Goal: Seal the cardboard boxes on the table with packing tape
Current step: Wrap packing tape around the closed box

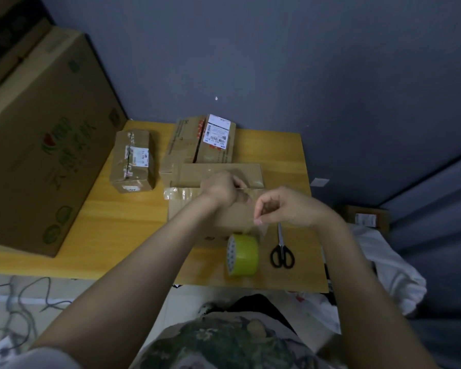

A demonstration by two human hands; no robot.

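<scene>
Closest to me, a tape roll (pixel 242 255) stands on its edge on the worktop (pixel 133 217). Its band is glossy yellow-green and the side of its core is white with dots. Just right of it lie scissors (pixel 282 251) with black loop handles and slim steel blades pointing away from me.

Beyond the roll, my right hand (pixel 285 207) pinches one end of a clear tape strip (pixel 250 209) between thumb and forefinger, the other fingers loosely curled. My left hand (pixel 221 187) is curled round the strip's far end, over the cardboard box (pixel 174 206) I am sealing. The box is plain brown and flat-topped, with its flap (pixel 192 174) lying away from me and shiny film at its left corner.

Further back, at the left, sits a crumpled taped parcel (pixel 132 161) with a small white sticker. Against the blue-grey wall (pixel 277 62), a labelled box (pixel 216 153) carries a white shipping label (pixel 215 131) with barcodes, the print too small to read. A large carton (pixel 45 145) at far left bears green characters and a red-and-green logo that I cannot make out.
</scene>
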